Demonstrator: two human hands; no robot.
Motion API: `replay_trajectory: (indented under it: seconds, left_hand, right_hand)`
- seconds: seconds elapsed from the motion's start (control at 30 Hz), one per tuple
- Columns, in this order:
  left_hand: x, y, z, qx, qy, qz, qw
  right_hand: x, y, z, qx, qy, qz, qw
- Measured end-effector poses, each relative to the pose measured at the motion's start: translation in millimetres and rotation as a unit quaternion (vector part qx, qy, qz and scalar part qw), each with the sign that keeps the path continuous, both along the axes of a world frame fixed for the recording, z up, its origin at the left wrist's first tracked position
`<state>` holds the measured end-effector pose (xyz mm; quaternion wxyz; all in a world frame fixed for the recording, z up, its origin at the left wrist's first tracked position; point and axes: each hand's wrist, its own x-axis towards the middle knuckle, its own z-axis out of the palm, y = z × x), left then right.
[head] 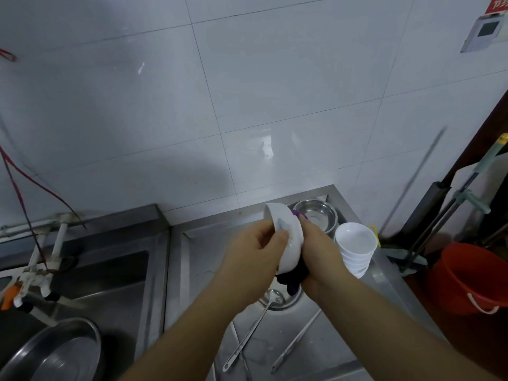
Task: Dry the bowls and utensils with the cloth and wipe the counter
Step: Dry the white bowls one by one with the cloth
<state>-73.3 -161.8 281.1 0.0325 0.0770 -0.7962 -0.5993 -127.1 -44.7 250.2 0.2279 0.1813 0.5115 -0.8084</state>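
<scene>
Both hands meet above the steel counter [275,334], working on one white bowl [286,240]. Left hand [255,246] grips the bowl by its rim, thumb and fingers curled over the edge, so the bowl stands tilted on its side with the base turned toward the right. Right hand [319,251] presses a dark purple cloth [291,279] against the bowl's outside, fingers curled around the fabric; a purple tuft shows above the fingers and the rest hangs below the palm.

Just right of the hands, a stack of white bowls [356,243] stands near the counter's right edge. Behind it, in the far right corner, sits a steel basin [320,215]. Under the hands lies a shallow steel dish [280,301], mostly hidden, with a long-handled ladle [253,328] resting on it and running toward the near edge. Another long steel utensil [298,342] lies beside it, to the right.

Left of the counter is a sink [110,273] with a white tap [41,259], and a large steel bowl [55,353] sits at its near left corner. An orange bucket [467,279] stands on the floor to the right.
</scene>
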Motion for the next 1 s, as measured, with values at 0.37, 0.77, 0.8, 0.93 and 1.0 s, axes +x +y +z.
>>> replay_trajectory:
  seconds: [0.37,0.77,0.8,0.93,1.0]
  left_hand:
    - [20,-7,-38,-0.251,0.051,-0.125,0.959]
    - [7,-8,-12,-0.019,-0.033,-0.032,0.999]
    - [9,-10,-13,-0.056,-0.033,-0.054,0.996]
    - [17,-7,-22,-0.225,-0.015,-0.072,0.972]
    - [18,-7,-28,-0.257,0.003,-0.067,0.964]
  right_hand:
    - [4,5,-4,-0.029,-0.088,0.041,0.995]
    - [10,-1,-4,0.021,0.014,-0.040,0.999]
    - [10,-1,-2,0.027,0.008,-0.043,0.999]
    - [10,-4,4,0.013,-0.049,-0.006,0.999]
    - [13,-4,4,0.009,-0.059,-0.004,0.998]
